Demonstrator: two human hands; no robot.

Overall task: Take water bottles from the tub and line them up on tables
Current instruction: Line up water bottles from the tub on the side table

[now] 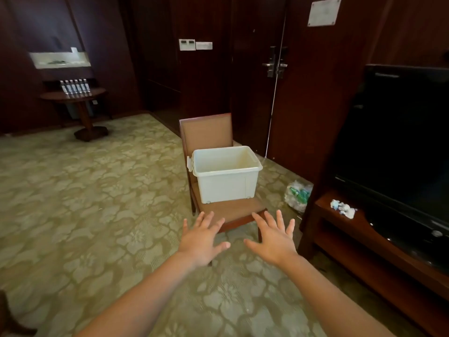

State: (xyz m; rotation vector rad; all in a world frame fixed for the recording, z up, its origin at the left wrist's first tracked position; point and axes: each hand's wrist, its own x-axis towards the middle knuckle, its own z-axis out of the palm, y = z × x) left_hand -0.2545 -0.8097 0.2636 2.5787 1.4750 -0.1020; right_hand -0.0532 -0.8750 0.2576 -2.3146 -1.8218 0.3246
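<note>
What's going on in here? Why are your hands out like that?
A person holds the left hand and right hand out, fingers spread and holding nothing, toward a white tub on a chair. No bottles show inside the tub, though its bottom is hidden. A row of water bottles stands on the round table by the far wall.

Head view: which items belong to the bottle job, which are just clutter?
Job: white plastic tub; row of clear water bottles; round dark wooden table; left hand; right hand.
Lying about: brown chair under tub; black television; clear plastic bag; crumpled wrapper.
</note>
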